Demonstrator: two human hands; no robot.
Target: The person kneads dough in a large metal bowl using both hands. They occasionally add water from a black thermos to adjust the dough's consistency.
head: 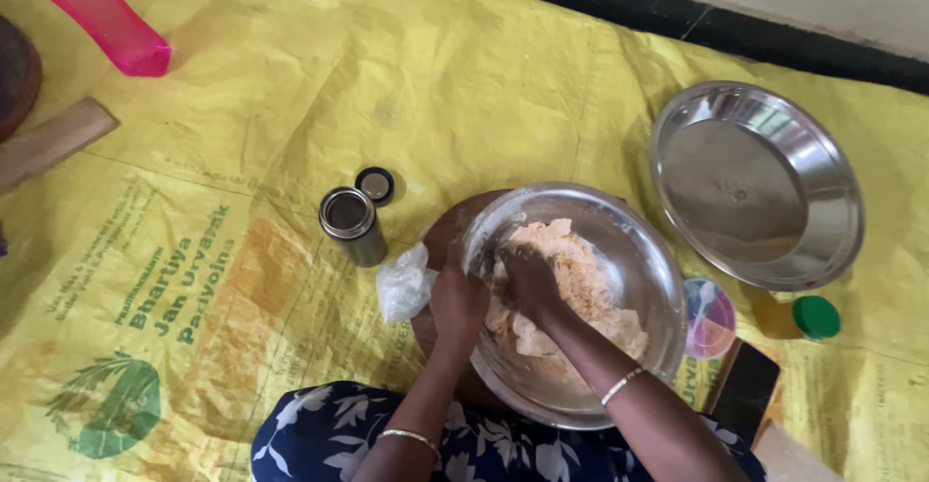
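From the head camera, looking straight down, a person sits on a yellow sheet [290,105] spread on the floor, a dark floral cloth [319,434] over the lap. Just in front stands a steel bowl [639,250] resting on a round brown board [450,235]. Pale, lumpy dough [581,279] fills the near-left part of the bowl.

The right hand [530,284] is down in the bowl, fingers curled and pressed into the dough, so its grip is closed on the mass. The left hand [457,306] lies at the bowl's left rim, fingers bent over the edge; how tightly it holds I cannot tell. Each wrist wears a thin bangle.

Just left of the left hand lies a crumpled clear bag [404,284]. Farther left stands a small open steel tin [351,223], its dark lid [374,184] just beyond it. To the far right a wide steel plate [755,182] lies well apart from the bowl. Near the bowl's right side are a small coloured lid [711,317] and a green cap [816,316]. At the far left corner lies a pink bottle [102,17].
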